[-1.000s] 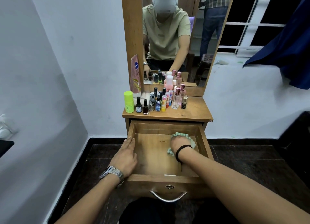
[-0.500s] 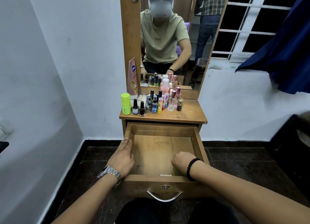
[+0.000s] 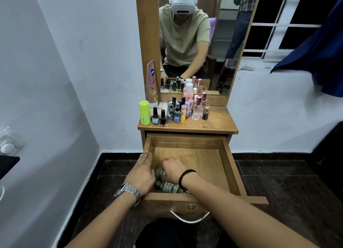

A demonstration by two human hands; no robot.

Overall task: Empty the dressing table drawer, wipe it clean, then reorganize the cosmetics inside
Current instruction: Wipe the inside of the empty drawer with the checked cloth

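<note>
The wooden drawer (image 3: pixel 230 166) of the dressing table is pulled out, and apart from the cloth and my right hand nothing lies in it. My right hand (image 3: pixel 173 170), with a black bead bracelet, presses a green striped cloth (image 3: pixel 166 186) onto the drawer floor at its front left corner. My left hand (image 3: pixel 142 173), with a metal watch, rests with straight fingers on the drawer's left wall. Several cosmetics bottles (image 3: pixel 176 110) stand in a group on the table top (image 3: pixel 215 121), with a lime-green stick (image 3: pixel 144 112) at the far left.
A mirror (image 3: pixel 194 43) rises behind the table top, with a pink lotion tube (image 3: pixel 151 82) leaning on its frame. White walls stand left and behind. A dark tiled floor (image 3: pixel 278 182) surrounds the table. A blue cloth (image 3: pixel 319 53) hangs at right.
My right hand has swept the cloth from the drawer's back right to its front, then over to the front left corner. My left hand stays on the left wall.
</note>
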